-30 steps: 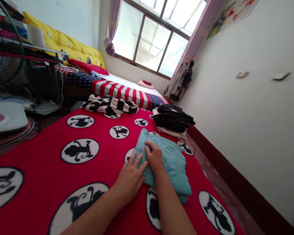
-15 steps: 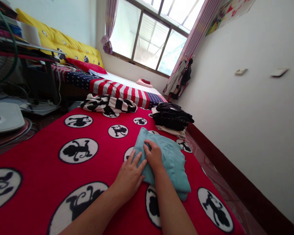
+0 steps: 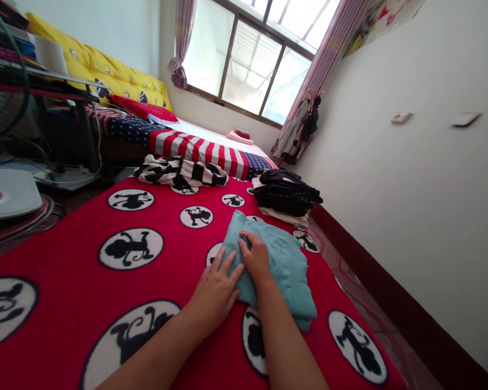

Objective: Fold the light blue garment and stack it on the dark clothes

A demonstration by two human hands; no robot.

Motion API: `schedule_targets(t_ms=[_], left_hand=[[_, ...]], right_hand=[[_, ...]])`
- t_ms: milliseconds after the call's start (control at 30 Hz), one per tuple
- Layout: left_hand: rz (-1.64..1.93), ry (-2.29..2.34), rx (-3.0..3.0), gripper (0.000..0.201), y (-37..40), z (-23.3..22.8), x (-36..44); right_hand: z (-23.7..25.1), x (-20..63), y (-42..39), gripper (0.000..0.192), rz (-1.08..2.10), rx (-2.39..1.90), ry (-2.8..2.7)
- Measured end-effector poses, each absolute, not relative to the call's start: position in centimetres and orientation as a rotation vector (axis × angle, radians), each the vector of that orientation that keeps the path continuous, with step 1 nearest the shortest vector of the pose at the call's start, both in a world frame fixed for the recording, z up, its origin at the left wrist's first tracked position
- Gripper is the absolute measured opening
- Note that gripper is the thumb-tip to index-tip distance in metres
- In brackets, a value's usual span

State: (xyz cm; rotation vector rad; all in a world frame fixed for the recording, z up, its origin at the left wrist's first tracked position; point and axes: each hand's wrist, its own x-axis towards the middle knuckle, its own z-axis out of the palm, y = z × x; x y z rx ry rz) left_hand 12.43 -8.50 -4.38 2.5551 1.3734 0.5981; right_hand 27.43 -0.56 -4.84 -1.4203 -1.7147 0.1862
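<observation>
A folded light-teal garment point(image 3: 287, 265) lies flat on a red blanket printed with black monkeys in white circles; which kind of garment it is cannot be told. Against its left edge rests my left hand point(image 3: 216, 287), palm down, with the fingers spread and their tips on the cloth. My right hand point(image 3: 256, 259) lies on top of the cloth, just right of the left one, fingers bent and slightly apart. A small dark patch shows between its fingers, perhaps shadow. Neither hand grips the fabric.
Beyond the garment stands a stack of folded dark clothes point(image 3: 287, 192). A black-and-white checked cloth point(image 3: 181, 172) lies crumpled at the blanket's point(image 3: 73, 249) far edge. On the left are a white-topped stool point(image 3: 12, 197) and a cluttered desk. A wall runs along the right.
</observation>
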Motion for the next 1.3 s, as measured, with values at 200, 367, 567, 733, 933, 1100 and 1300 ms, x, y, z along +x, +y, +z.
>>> schedule_targets(t_ms=[200,367,567,733,933,1100,1300], left_hand=[[0.627,1.369,2.555,0.053,-8.48,-4.50,12.40],[0.632,1.374,2.552,0.053,-8.56,-4.60,12.36],[0.617,1.359,2.545,0.055,-8.51,-4.58,12.32],[0.600,1.363,2.560,0.054,-8.52,-4.58,12.33],[0.604,1.358,2.570,0.054,-8.50,-4.63,12.32],[0.617,1.350,2.561,0.053,-8.80,-4.87,12.22],[0.588,1.323,2.557,0.055,-9.42,-4.97,11.97]], right_hand=[[-4.83,27.43,-0.57,0.023,0.187,-1.410,-1.718],[-4.92,27.47,-0.52,0.023,0.186,-1.408,-1.714],[-4.80,27.46,-0.53,0.023,0.178,-1.416,-1.733],[-4.86,27.52,-0.49,0.023,0.170,-1.414,-1.737],[-4.98,27.55,-0.44,0.024,0.169,-1.411,-1.733],[-5.04,27.57,-0.40,0.024,0.170,-1.406,-1.732],[-4.78,27.52,-0.57,0.020,0.176,-1.416,-1.734]])
